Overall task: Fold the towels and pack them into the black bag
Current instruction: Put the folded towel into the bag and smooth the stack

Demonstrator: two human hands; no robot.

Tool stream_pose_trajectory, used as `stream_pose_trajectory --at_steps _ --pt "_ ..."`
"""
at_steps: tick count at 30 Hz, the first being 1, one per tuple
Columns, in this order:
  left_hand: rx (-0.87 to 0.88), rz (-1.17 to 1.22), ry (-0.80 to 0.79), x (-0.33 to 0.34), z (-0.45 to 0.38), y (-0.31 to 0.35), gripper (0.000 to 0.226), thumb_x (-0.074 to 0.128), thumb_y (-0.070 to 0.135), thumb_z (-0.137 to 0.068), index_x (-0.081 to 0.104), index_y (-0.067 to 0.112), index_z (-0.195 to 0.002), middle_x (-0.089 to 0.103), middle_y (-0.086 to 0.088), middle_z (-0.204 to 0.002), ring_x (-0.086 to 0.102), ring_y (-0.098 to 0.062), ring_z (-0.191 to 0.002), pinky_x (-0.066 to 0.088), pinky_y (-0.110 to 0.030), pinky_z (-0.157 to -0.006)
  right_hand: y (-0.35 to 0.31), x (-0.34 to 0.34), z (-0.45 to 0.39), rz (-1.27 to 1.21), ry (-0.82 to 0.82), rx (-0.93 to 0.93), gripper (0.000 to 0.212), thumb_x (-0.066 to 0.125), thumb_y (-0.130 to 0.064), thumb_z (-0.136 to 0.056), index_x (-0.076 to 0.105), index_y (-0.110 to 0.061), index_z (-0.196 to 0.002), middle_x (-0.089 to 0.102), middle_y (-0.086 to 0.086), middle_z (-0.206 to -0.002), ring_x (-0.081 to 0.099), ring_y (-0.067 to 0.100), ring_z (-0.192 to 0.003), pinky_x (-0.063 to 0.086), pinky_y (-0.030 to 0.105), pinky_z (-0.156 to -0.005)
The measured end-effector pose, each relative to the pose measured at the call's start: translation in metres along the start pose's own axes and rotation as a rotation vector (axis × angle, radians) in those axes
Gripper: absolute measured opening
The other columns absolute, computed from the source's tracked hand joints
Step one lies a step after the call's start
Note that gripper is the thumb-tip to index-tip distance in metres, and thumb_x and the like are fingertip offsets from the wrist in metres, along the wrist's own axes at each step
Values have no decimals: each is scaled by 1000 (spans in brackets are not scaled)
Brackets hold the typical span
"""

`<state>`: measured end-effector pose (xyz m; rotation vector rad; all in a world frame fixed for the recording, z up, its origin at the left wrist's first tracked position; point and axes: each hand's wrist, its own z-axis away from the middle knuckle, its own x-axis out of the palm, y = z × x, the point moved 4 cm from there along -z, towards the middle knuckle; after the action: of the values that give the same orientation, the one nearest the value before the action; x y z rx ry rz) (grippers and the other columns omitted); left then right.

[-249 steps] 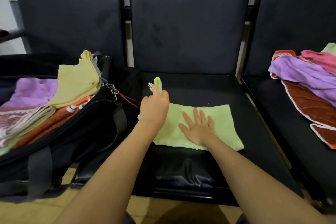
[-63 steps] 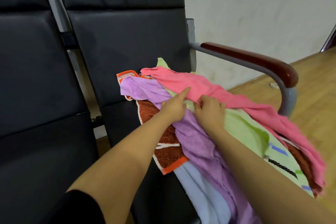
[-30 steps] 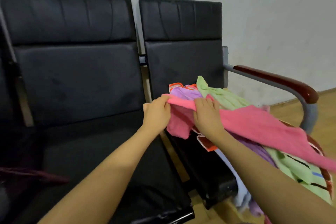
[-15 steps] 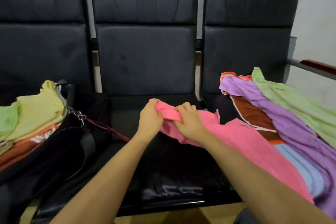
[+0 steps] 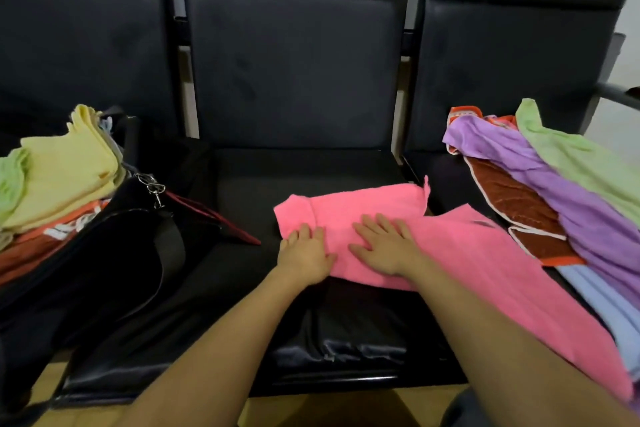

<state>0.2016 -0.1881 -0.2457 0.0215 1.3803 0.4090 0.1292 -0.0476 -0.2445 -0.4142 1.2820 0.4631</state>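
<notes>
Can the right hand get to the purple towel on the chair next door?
Probably yes. The right hand lies flat on the pink towel, and the purple towel lies on top of the pile on the seat to its right, with nothing between them. Only the green towel covers its far edge.

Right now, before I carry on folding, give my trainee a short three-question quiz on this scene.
1. True or false: both hands lie flat on the pink towel.
2. Which seat holds the unfolded towel pile? A) left B) middle C) right
3. Fill in: the folded yellow towel sits on top of the stack in the black ____.

Key: 1 true: left hand, right hand. 2 C. 3 bag.
</notes>
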Motion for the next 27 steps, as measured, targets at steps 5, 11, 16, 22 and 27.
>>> stream_pose_trajectory --at_steps 5,11,16,22,27 --pt "-22 14 24 1 -18 -32 70 38 41 -99 -5 25 -152 -13 -10 -158 -6 -26 -147 4 -48 -115 -23 8 -31 -83 -8 36 64 20 -55 -99 -4 -30 -152 -16 -6 -159 -14 18 -146 -12 43 -115" --pt "-93 94 187 -12 -25 -63 71 49 35 -95 5 33 -151 -5 -10 -159 4 -25 -146 10 -46 -115 -45 1 -53 -268 82 5 57 25 -49 -100 12 -30 -152 -2 -7 -161 -4 16 -147 -6 42 -116" --pt "-192 -18 390 -22 -16 -59 66 49 24 -92 16 33 -148 22 -12 -143 32 -30 -123 29 -39 -102 -45 -18 -37 -112 350 -1 39 41 -37 -95 47 -24 -131 48 -1 -127 40 21 -118 22 38 -99" --pt "70 -78 343 -16 -14 -43 61 44 16 -90 24 30 -146 23 0 -149 30 -26 -127 26 -38 -102 -52 -37 -26 -49 552 -89 22 45 -24 -93 66 -21 -88 60 -4 -92 56 20 -91 18 34 -85" --pt "-9 47 385 -21 -12 -53 67 46 23 -92 13 37 -149 40 -3 -126 40 -26 -112 31 -37 -95 -54 -58 -15 -210 943 -156 17 57 -12 -85 73 -15 -84 71 -1 -78 64 23 -70 27 33 -83"
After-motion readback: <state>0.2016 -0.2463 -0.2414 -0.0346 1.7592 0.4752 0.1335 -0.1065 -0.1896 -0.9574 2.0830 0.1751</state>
